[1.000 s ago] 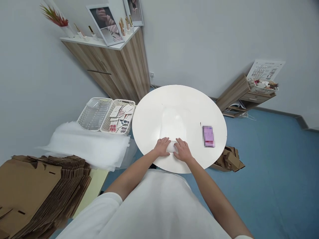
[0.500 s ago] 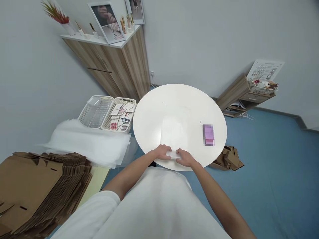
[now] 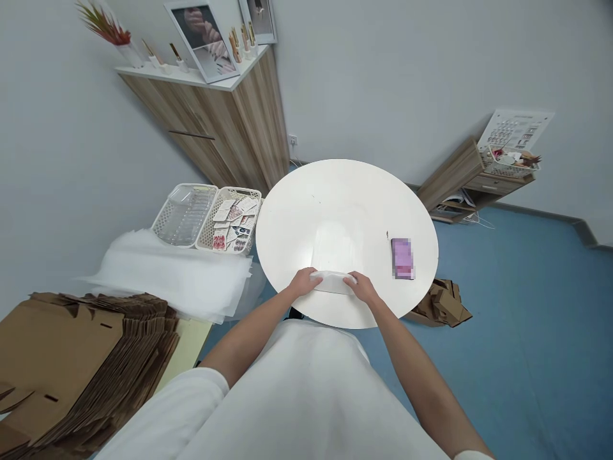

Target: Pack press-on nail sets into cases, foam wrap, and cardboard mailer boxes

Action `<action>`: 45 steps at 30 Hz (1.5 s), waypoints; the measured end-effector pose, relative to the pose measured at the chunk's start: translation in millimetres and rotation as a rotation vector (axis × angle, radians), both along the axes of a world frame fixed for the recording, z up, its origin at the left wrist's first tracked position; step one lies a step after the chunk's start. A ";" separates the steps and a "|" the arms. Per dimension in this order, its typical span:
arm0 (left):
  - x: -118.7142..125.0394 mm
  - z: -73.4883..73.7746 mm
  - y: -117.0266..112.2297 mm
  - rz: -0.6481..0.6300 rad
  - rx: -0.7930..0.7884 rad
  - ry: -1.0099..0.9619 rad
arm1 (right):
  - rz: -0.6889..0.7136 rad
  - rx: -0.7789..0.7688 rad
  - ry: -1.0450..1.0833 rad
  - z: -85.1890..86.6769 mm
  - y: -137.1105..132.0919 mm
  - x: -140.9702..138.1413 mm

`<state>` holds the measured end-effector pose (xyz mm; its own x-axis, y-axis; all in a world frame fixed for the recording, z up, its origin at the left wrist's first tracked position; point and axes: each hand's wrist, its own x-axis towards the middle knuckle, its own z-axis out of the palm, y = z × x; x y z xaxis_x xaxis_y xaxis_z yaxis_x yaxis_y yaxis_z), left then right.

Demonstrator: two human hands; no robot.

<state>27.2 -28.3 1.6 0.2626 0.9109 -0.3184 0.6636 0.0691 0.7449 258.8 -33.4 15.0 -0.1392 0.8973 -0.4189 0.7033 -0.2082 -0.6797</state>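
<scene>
Left hand (image 3: 304, 282) grips the 9 o'clock end of a small white flat packet (image 3: 332, 282), fingers curled over it. The packet lies at 6 o'clock on the round white table (image 3: 335, 198). Right hand (image 3: 363, 288) clasps its 3 o'clock end. A purple rectangular card (image 3: 402, 258) lies at the table's 3 o'clock.

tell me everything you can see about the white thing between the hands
The white piece is a small, long, flattish strip that looks soft, like thin foam or folded wrap; its exact material is unclear. It is plain white with no visible print. It lies crosswise at the near edge of the round white table. The left hand grips its left end and the right hand its right end.
</scene>
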 end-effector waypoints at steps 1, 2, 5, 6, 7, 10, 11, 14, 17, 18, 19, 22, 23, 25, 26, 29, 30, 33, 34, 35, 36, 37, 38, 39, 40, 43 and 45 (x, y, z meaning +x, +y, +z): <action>-0.2 -2.7 1.5 0.019 0.000 0.013 | -0.018 -0.004 0.003 -2.3 0.7 2.4; -0.4 -5.6 3.0 0.037 -0.005 0.038 | -0.040 -0.008 0.000 -4.8 1.0 4.9; -1.4 -13.8 6.5 0.108 -0.025 0.138 | -0.128 -0.019 -0.045 -14.4 -0.8 12.4; -2.1 -16.0 6.8 0.137 -0.028 0.153 | -0.161 -0.019 -0.071 -18.1 -2.3 14.8; -3.0 -17.6 6.7 0.164 -0.027 0.154 | -0.192 -0.013 -0.100 -21.9 -4.2 17.1; -6.1 -18.2 4.4 0.236 0.022 0.151 | -0.255 0.113 -0.221 -31.0 -11.7 21.8; -6.8 -16.8 3.4 0.248 0.069 0.165 | -0.262 0.192 -0.274 -32.6 -14.2 22.2; -5.6 -9.6 1.2 0.196 0.273 0.254 | -0.189 0.426 -0.392 -32.3 -19.5 18.1; 2.2 -2.7 0.8 -0.041 0.434 0.310 | 0.078 0.504 -0.385 -28.5 -21.2 7.1; 6.0 -1.4 0.9 -0.145 0.463 0.312 | 0.179 0.497 -0.376 -27.7 -21.5 2.9; 10.1 -0.8 0.9 -0.248 0.476 0.311 | 0.264 0.480 -0.372 -27.3 -21.7 -1.1; 21.4 -1.9 0.8 -0.429 0.438 0.330 | 0.367 0.406 -0.389 -28.1 -23.0 -9.5; 23.8 -2.6 0.6 -0.443 0.412 0.339 | 0.363 0.382 -0.395 -28.4 -23.6 -10.8; 25.8 -3.0 0.0 -0.439 0.362 0.338 | 0.348 0.344 -0.393 -27.6 -25.2 -11.4; 25.5 -2.5 -0.6 -0.434 0.344 0.326 | 0.347 0.328 -0.379 -26.2 -26.2 -10.8; 21.5 2.2 -3.7 -0.428 0.297 0.258 | 0.358 0.272 -0.289 -17.6 -29.6 -7.4; 19.9 4.5 -5.2 -0.424 0.275 0.230 | 0.355 0.242 -0.250 -13.5 -30.9 -5.9; 16.5 11.1 -10.7 -0.397 0.143 0.139 | 0.324 0.102 -0.138 0.2 -33.8 -0.9; 15.8 12.8 -12.5 -0.380 0.081 0.110 | 0.315 0.043 -0.102 4.5 -34.2 0.7; 15.2 14.1 -13.9 -0.361 0.021 0.083 | 0.306 -0.016 -0.070 8.3 -34.1 2.2; 14.7 14.9 -14.8 -0.343 -0.032 0.058 | 0.296 -0.070 -0.040 11.6 -33.6 3.5; 14.3 15.4 -15.1 -0.328 -0.072 0.036 | 0.285 -0.114 -0.013 14.0 -32.5 4.5; 13.9 15.4 -14.7 -0.318 -0.097 0.015 | 0.268 -0.146 0.010 15.7 -30.8 5.3; 13.6 15.2 -13.5 -0.309 -0.106 -0.002 | 0.248 -0.164 0.031 16.7 -28.6 5.9; 13.3 14.8 -11.6 -0.304 -0.098 -0.014 | 0.224 -0.171 0.050 17.0 -25.8 6.2; 12.6 13.2 -4.1 -0.276 -0.009 -0.023 | 0.157 -0.146 0.085 15.5 -14.8 6.2; 11.9 12.4 0.3 -0.249 0.047 -0.009 | 0.110 -0.107 0.065 13.8 -6.8 5.6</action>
<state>39.1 -28.0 14.0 0.4833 0.8315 -0.2740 0.6492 -0.1304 0.7494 264.4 -40.3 28.9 -0.2641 0.8260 -0.4979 0.6807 -0.2061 -0.7030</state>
